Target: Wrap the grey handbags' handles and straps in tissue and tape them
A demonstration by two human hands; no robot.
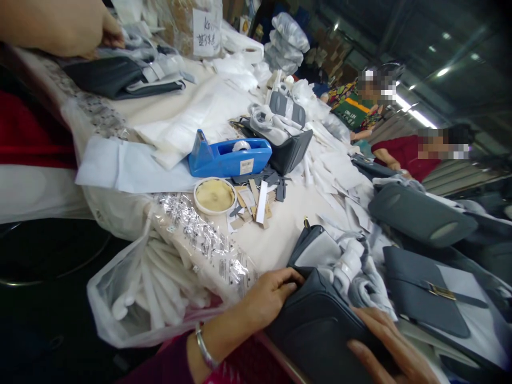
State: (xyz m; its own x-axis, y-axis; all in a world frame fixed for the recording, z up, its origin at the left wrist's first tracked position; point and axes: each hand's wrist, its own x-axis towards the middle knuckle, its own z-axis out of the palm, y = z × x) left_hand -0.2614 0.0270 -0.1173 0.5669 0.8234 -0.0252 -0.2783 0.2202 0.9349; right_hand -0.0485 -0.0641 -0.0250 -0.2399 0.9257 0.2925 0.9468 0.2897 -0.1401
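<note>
A dark grey handbag is tilted at the table's near edge, between my two hands. My left hand, with a silver bangle on the wrist, grips its upper left corner, the fingertips curled behind the edge. On the other side my right hand holds the bag, thumb against the front panel and fingers along the top edge. White wrapped straps or padding bulge from behind the bag's top. Its underside is out of view.
A blue tape dispenser, a round tub of yellowish paste and card scraps lie ahead. Another bag stands behind them; more bags are at right. A plastic sack of white rolls hangs left. Another person's arm reaches in top left.
</note>
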